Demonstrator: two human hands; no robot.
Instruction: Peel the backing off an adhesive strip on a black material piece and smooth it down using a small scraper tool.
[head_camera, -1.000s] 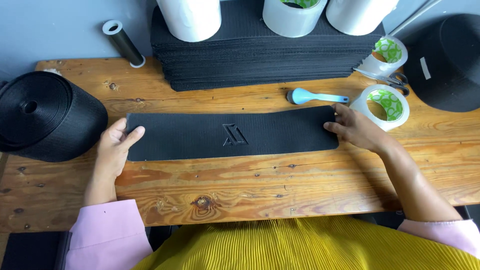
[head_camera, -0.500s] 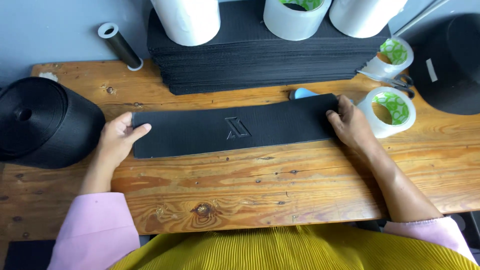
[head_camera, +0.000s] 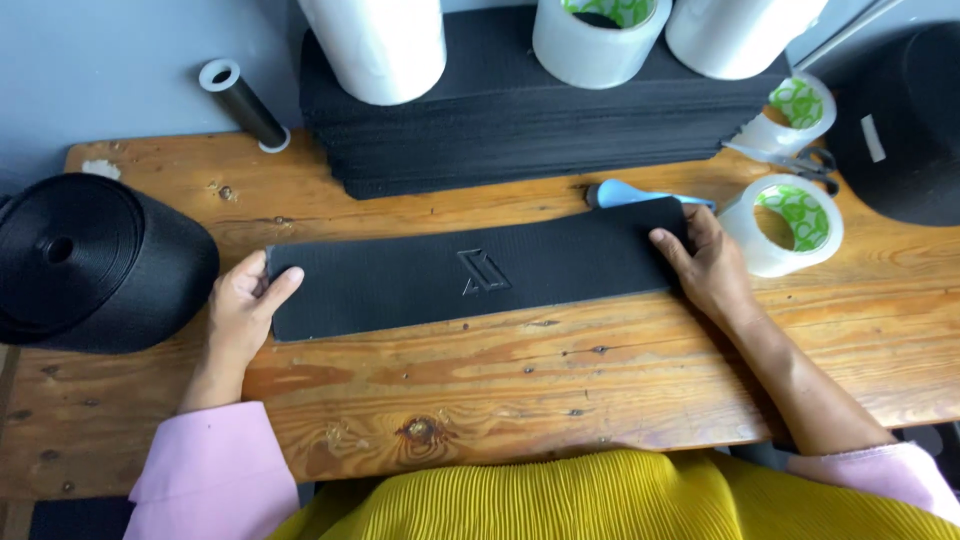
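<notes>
Head view, taking the long black textured strip (head_camera: 480, 268) as landmark; it lies flat across the wooden table (head_camera: 520, 390), its embossed mark facing up. My left hand (head_camera: 243, 310) grips the strip's left end, thumb on top and fingers curled at the edge. My right hand (head_camera: 708, 262) rests on the right end, fingers spread and pressing down; I cannot tell whether any finger goes underneath. Behind the strip stands a stack of similar black sheets (head_camera: 530, 125) carrying three white rolls. Left of the strip sits a large black webbing roll (head_camera: 95, 262); right of it, just beside my right hand, a roll of clear tape (head_camera: 785, 222), with scissors (head_camera: 790, 160) farther back. A blue-handled tool (head_camera: 625, 192) lies against the strip's far edge. As I judge it, one strip is laid out and held square; the stack behind remains unhandled.
</notes>
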